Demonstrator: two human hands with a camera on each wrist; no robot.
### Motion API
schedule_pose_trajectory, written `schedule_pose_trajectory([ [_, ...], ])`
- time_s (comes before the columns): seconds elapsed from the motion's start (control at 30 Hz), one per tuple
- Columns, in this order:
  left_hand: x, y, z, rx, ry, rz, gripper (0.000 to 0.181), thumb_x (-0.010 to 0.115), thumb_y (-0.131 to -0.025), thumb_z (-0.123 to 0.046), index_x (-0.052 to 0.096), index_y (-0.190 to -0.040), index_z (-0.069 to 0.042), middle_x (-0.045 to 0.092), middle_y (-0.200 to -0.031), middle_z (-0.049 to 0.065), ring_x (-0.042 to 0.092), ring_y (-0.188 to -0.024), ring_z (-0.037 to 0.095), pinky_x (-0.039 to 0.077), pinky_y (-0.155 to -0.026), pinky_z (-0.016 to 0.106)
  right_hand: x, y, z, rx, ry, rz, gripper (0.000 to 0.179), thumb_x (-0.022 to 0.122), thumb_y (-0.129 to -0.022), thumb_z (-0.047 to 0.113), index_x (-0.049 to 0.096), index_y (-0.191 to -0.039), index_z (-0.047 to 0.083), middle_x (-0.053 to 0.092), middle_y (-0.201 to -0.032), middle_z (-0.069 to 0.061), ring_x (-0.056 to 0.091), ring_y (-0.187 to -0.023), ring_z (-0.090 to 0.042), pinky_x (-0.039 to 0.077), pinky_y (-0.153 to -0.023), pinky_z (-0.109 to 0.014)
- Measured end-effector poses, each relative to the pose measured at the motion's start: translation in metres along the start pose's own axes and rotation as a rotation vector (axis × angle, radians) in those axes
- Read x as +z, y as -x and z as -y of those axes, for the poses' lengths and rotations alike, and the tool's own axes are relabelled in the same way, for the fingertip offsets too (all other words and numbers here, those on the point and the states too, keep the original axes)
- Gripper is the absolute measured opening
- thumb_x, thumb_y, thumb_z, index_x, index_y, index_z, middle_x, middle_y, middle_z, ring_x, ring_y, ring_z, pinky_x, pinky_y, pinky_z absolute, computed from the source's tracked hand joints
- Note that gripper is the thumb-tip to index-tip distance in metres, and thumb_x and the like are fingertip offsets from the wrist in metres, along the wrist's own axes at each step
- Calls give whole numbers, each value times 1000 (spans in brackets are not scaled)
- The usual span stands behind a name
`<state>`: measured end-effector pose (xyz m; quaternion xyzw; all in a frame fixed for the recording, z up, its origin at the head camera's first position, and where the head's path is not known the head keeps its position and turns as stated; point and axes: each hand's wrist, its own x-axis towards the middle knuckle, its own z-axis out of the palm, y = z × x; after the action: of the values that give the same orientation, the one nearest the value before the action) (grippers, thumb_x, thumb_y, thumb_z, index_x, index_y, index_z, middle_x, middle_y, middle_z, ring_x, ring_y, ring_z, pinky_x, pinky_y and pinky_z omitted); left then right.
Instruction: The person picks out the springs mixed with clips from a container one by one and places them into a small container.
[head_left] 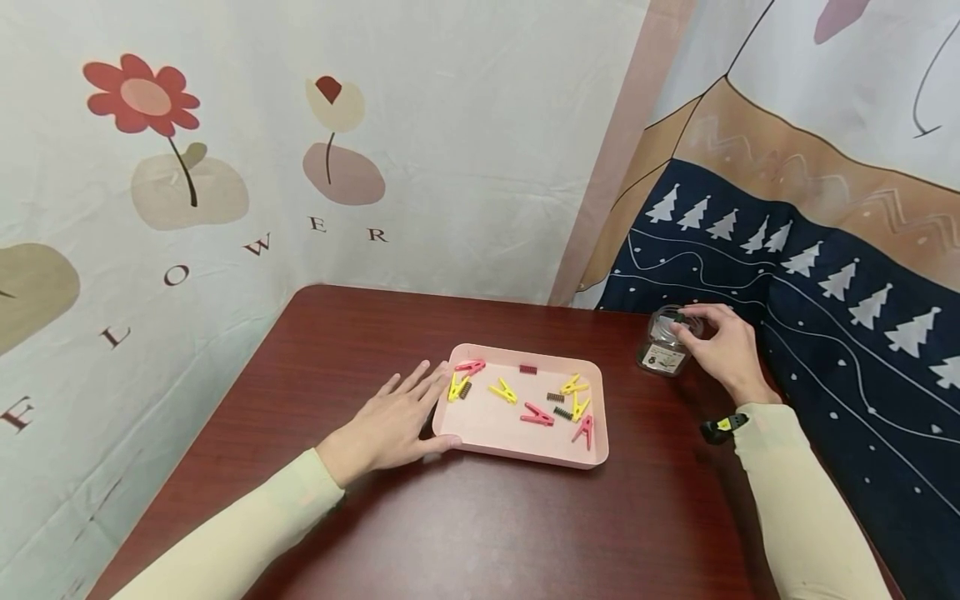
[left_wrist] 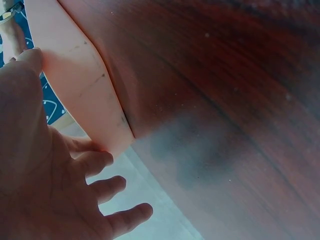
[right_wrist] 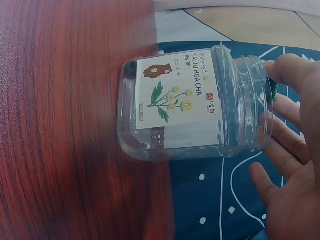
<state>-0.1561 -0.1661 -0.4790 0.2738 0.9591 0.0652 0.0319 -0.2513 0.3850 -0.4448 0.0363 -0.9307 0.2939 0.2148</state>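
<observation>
In the head view, a pink tray (head_left: 517,454) holds yellow clothespins (head_left: 503,391), pink clothespins (head_left: 537,415) and several small dark coil springs (head_left: 528,369). My left hand (head_left: 393,423) lies at the tray's left end, fingers spread, touching its side; the left wrist view shows the fingers stretched along the tray wall (left_wrist: 85,75). A clear, lidless jar (right_wrist: 180,105) with a flower-and-bear label stands at the back right. Over its mouth, my right hand (head_left: 723,346) pinches a small green spring (right_wrist: 273,90). Something small and dark sits at the jar's bottom.
The dark red wooden table (head_left: 480,525) ends at a pale, flower-printed curtain (head_left: 450,167) behind. A navy cloth with white trees (head_left: 862,358) hangs close along the right edge, beside the jar and right arm. A black band (head_left: 723,427) circles the right wrist.
</observation>
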Motion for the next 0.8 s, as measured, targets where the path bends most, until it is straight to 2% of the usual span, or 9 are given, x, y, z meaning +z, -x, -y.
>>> schedule_pose_trajectory([
  [0.17,1,0,0,-2,3,6,112,61,-108,-82,27,-186,-9,31,-194,10,30,-181,41,37,-140,73,0,1,-1,13,-3,11,47,86,-108,34,79,-146,6,72,-152,-25,67,-133,-43,39,-96,-13],
  [0.33,1,0,1,-3,1,6,112,60,-108,-82,27,-186,-10,31,-194,10,30,-181,41,37,-140,73,-1,2,0,27,-16,22,54,86,-108,38,76,-152,8,70,-156,-25,67,-133,-43,38,-95,-10],
  [0.53,0,0,0,-2,0,7,112,61,-108,-82,27,-186,-9,32,-194,10,31,-181,41,37,-140,73,-1,2,0,30,-23,24,54,86,-108,38,76,-152,8,70,-156,-25,66,-135,-43,35,-95,-6],
  [0.8,-1,0,0,-1,3,5,112,61,-108,-82,26,-187,-9,32,-194,10,31,-181,41,37,-140,73,-1,2,0,29,-19,18,53,87,-108,37,77,-150,8,71,-154,-24,67,-135,-43,36,-95,-7],
])
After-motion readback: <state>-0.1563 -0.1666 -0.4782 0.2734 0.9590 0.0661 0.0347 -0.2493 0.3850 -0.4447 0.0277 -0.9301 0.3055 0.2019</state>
